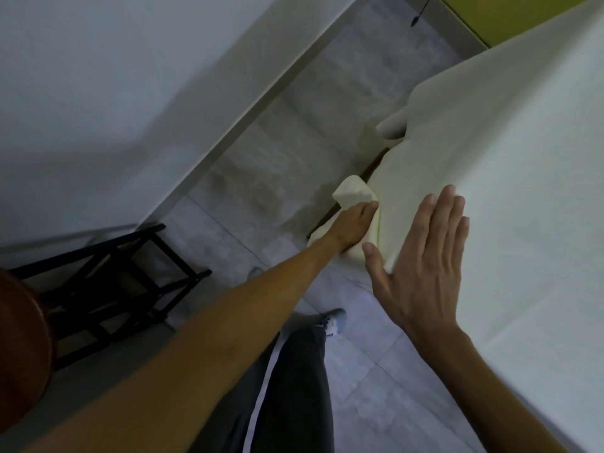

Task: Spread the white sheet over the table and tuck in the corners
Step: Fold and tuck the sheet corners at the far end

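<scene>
The white sheet [510,165] covers the table top on the right and hangs over its near corner. My right hand [421,253] lies flat and open on the sheet at that corner, fingers spread. My left hand [354,225] reaches below the table edge beside the corner and grips a bunched fold of the sheet [353,192]; its fingers are hidden in the cloth. A dark strip of the table's edge [376,165] shows under the sheet beyond the fold.
A black wooden stool frame [124,276] stands on the tiled floor at left, with a round reddish-brown seat [19,348] at the far left edge. A white wall [130,93] runs along the left. My leg and shoe [333,322] stand near the table.
</scene>
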{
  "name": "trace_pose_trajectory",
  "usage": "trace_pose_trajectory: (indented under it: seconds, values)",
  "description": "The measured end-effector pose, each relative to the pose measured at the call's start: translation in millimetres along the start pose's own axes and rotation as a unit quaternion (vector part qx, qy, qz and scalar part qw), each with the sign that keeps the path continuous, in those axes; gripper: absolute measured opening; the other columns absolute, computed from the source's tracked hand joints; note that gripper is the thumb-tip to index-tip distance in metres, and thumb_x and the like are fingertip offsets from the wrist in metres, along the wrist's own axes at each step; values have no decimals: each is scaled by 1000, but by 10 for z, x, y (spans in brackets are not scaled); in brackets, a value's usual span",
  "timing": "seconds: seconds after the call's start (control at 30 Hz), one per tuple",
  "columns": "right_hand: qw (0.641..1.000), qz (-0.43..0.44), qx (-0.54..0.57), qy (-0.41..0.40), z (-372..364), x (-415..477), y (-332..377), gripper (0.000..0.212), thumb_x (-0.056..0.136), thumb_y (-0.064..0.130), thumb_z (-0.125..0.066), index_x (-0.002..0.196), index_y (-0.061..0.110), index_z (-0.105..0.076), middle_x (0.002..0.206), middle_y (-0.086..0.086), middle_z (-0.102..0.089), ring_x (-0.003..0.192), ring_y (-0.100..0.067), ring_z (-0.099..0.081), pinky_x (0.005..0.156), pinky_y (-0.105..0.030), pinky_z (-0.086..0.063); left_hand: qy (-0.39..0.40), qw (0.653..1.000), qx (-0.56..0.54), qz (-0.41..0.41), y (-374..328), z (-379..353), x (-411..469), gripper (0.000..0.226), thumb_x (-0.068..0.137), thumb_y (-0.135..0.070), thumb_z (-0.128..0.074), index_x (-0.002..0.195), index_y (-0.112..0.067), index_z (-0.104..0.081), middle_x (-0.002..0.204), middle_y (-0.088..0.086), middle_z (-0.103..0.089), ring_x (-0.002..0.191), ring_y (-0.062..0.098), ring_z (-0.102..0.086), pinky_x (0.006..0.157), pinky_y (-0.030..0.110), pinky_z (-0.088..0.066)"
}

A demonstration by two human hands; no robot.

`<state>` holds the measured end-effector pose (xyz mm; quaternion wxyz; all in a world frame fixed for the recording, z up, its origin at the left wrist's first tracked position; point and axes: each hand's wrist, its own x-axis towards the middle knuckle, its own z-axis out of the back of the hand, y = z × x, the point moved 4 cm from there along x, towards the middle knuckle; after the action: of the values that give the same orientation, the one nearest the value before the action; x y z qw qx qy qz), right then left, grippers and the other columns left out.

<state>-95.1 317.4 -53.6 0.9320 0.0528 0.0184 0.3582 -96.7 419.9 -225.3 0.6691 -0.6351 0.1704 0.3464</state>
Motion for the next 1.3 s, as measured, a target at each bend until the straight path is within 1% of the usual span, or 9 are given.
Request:
trace_pose_trajectory:
  seconds: [0.13,0.43,0.67,0.73,0.8,0.87,0.97,1.13,1.3]
  values:
    - [999,29,-14,-11,41,14,-41,96,97,67,-31,156,-7,-17,165,-28,-9,155,-42,-6,123,-62,-12,7,1000,-11,13,29,-27,4,65,100,-59,-29,128,-10,-60,127,15,-64,117,32,-58,104,51,-43]
    - [998,54,-19,-26,6,35,-72,96,96,68,-31,155,-7,-19,164,-29,-11,154,-45,-10,121,-66,-12,22,1000,20,8,4,6,-26,56,106,-47,-28,124,-6,-62,124,19,-64,116,35,-57,103,46,-42]
    - [999,28,2,-17,-4,32,-43,93,98,61,-28,155,-11,-15,164,-30,-10,155,-42,-7,123,-61,-14,75,982,-174,22,28,101,-341,71,93,-70,-39,147,-24,-43,150,6,-46,138,23,-43,118,49,-29]
    - [999,30,14,-16,8,25,-36,91,98,59,-31,154,-12,-15,164,-30,-10,154,-43,-7,123,-60,-16,73,992,-81,-56,44,36,-485,68,96,-60,-47,152,-24,-36,158,6,-36,146,24,-33,122,53,-21]
    - [999,34,25,-21,25,23,-14,90,100,58,-31,154,-12,-15,164,-31,-10,154,-43,-7,123,-61,-17,8,986,84,-144,163,-148,-591,65,97,-30,-62,151,-6,-34,156,20,-35,145,37,-31,117,63,-23]
    - [999,36,29,-27,36,33,11,89,101,59,-28,154,-12,-15,163,-30,-11,154,-43,-8,123,-60,-17,-29,959,142,-243,259,-231,-692,64,104,-32,-48,156,-6,-20,162,18,-22,151,35,-14,118,60,-24]
    - [999,32,30,-25,18,38,15,88,101,59,-26,154,-11,-15,164,-29,-11,154,-42,-8,123,-60,-16,-53,941,130,-309,224,-142,-847,56,108,-35,-22,158,-15,-7,167,7,-3,154,22,7,125,40,5]
    - [998,47,27,-21,-16,35,-16,87,101,54,-29,151,-17,-18,162,-34,-13,153,-47,-9,123,-61,-17,3,961,152,-230,354,-120,-436,76,95,-58,9,158,-16,1,167,4,5,153,21,12,123,40,7]
    - [998,45,25,-23,-31,37,-24,88,101,56,-28,151,-16,-18,162,-34,-13,153,-46,-9,123,-60,-17,57,982,129,-127,644,-163,37,54,109,-33,-14,158,-17,1,167,0,5,153,20,10,124,46,3]
